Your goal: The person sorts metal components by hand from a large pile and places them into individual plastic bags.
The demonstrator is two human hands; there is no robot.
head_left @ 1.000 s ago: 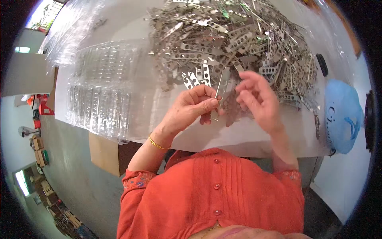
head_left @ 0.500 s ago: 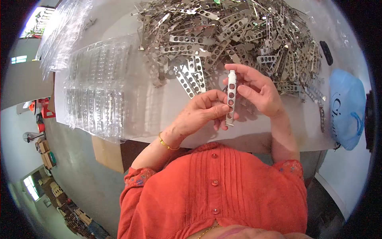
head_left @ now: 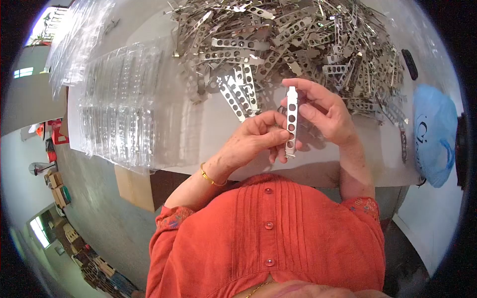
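A slim metal slot bracket (head_left: 291, 118) with a row of round holes stands nearly upright before my chest. My left hand (head_left: 261, 138) is closed on its lower part, thumb in front and fingers curled behind. My right hand (head_left: 322, 113) is around the upper part, its index finger reaching past the top end and its thumb apart from the bracket on the right side. Some right fingertips are partly hidden behind the metal. Just beyond my hands, several similar brackets (head_left: 232, 99) lie side by side on the white table (head_left: 198, 144).
A large heap of loose brackets (head_left: 298, 42) covers the far table. To the left lie clear plastic trays (head_left: 117, 134) holding brackets, with more clear plastic (head_left: 79, 39) behind. A blue plastic bag (head_left: 433, 136) and a black object (head_left: 409, 64) are at right. A cardboard box (head_left: 133, 188) stands below the table edge.
The bracket has turned slightly, showing its holed face more squarely. Both hands stay in nearly the same place, and the view has shifted a little.
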